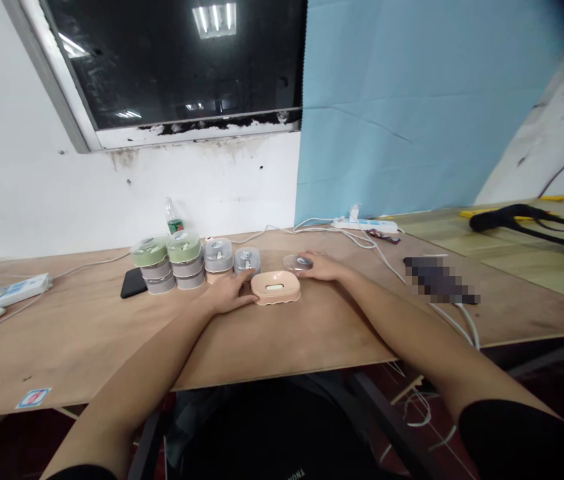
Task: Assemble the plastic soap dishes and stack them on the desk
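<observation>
A peach-coloured oval box (276, 285) with a slot in its top lies on the table in front of me. My left hand (228, 293) grips its left end, thumb in front and fingers behind. Just behind the box, on its right, my right hand (323, 266) holds a clear plastic lid (292, 263) by its right edge; the fingertips are partly hard to make out. Beyond my left hand stands a small grey box with a clear lid (247, 260). Left of it are stacked boxes: a grey one (219, 255) over peach, and green-topped ones (185, 248) over grey.
A black phone (133, 283) and a plastic bottle (173, 217) are by the stacks. Power strips lie at the left (7, 297) and back right (365, 225), with white cables crossing the table. A blurred-out dark object (437, 279) lies at right.
</observation>
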`<state>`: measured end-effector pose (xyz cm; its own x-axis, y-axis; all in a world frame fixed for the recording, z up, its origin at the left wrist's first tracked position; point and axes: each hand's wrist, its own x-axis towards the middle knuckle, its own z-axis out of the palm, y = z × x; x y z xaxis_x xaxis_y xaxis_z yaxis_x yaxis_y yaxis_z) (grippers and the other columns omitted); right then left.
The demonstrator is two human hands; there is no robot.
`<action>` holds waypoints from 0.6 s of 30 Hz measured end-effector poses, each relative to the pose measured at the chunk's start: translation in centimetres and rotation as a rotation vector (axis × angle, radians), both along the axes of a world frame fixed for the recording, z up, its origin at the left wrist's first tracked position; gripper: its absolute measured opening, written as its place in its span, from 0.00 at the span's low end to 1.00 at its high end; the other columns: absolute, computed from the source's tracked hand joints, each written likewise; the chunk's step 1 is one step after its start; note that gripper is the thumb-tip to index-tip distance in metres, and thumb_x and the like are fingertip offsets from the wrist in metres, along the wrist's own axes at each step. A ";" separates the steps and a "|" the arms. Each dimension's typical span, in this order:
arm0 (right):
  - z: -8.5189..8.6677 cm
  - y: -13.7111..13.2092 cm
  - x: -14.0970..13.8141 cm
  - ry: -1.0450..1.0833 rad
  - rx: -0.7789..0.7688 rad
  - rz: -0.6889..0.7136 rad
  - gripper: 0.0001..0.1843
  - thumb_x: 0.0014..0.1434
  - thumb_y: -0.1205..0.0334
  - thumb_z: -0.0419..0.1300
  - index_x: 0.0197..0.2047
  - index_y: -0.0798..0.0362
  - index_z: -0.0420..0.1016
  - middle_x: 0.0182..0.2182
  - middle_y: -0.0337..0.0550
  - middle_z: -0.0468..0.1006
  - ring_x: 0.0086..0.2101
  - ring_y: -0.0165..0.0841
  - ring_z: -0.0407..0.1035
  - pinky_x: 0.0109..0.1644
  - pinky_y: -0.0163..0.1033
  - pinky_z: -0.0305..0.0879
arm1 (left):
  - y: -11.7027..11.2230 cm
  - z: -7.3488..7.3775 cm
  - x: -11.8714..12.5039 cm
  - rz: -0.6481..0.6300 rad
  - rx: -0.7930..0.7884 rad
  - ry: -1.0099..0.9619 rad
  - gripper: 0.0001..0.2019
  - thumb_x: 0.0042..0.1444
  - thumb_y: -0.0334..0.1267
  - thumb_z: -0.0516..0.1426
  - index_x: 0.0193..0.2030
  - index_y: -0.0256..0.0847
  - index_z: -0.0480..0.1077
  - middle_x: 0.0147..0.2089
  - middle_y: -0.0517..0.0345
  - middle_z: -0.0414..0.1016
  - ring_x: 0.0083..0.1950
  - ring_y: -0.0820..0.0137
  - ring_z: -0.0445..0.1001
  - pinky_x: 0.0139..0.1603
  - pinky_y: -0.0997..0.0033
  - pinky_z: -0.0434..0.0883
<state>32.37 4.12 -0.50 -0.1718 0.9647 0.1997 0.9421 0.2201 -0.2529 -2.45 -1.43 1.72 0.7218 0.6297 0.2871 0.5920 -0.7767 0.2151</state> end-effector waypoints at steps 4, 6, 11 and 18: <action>0.5 -0.4 -0.7 0.116 0.148 -0.028 0.47 0.45 0.31 0.62 0.61 0.52 0.68 0.58 0.54 0.69 0.57 0.54 0.61 0.61 0.55 0.56 | 0.0 -0.1 0.1 0.003 0.001 0.019 0.37 0.58 0.58 0.53 0.68 0.38 0.50 0.53 0.42 0.74 0.52 0.52 0.74 0.48 0.57 0.69; 1.2 -1.2 -1.8 0.247 0.241 0.006 0.44 0.48 0.33 0.61 0.61 0.53 0.67 0.57 0.54 0.68 0.56 0.50 0.62 0.61 0.53 0.57 | 0.1 -0.2 0.1 -0.001 0.001 0.009 0.38 0.58 0.58 0.53 0.68 0.39 0.49 0.54 0.42 0.74 0.53 0.52 0.73 0.49 0.57 0.69; 2.0 -4.1 -5.7 0.337 0.246 0.338 0.41 0.49 0.38 0.65 0.62 0.48 0.65 0.54 0.51 0.67 0.54 0.45 0.63 0.60 0.51 0.60 | 0.3 -0.5 0.0 -0.019 -0.018 -0.035 0.41 0.57 0.57 0.55 0.70 0.39 0.43 0.56 0.43 0.73 0.55 0.53 0.72 0.52 0.56 0.68; 1.4 -5.4 -8.1 0.184 0.123 0.461 0.43 0.47 0.37 0.66 0.63 0.44 0.65 0.55 0.50 0.67 0.54 0.47 0.63 0.58 0.54 0.61 | 0.4 -0.7 0.0 -0.011 -0.004 -0.018 0.41 0.58 0.57 0.55 0.70 0.39 0.43 0.57 0.43 0.72 0.56 0.55 0.72 0.53 0.57 0.68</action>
<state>24.25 -1.28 0.93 -0.5255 0.7644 0.3736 0.6823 0.6409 -0.3516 -2.48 -1.02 1.04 0.7235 0.6228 0.2976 0.5792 -0.7823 0.2292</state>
